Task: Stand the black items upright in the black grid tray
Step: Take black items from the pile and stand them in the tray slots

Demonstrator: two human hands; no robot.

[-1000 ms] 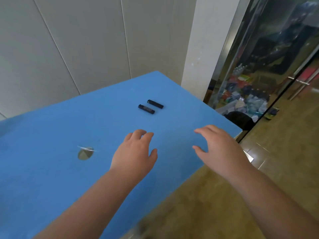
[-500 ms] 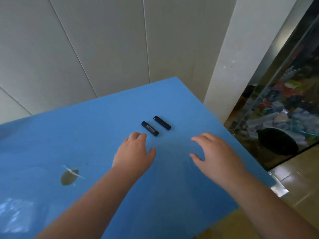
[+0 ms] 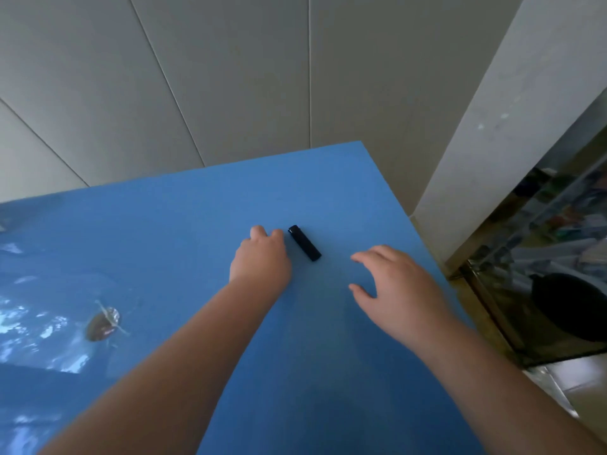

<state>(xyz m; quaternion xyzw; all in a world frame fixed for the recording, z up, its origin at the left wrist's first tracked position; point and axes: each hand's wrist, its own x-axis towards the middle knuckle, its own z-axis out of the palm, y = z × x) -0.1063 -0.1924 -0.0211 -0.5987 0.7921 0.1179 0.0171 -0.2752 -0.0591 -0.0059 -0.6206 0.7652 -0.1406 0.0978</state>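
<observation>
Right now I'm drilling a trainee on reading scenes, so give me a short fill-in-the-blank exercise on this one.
1. The black stick in view lies flat on the ____ table.
2. The ____ hand has its fingers down just beside the stick.
3. The right hand hovers with fingers spread and holds ____.
4. The number of black sticks in plain view is ____.

Missing words: blue; left; nothing; one
</observation>
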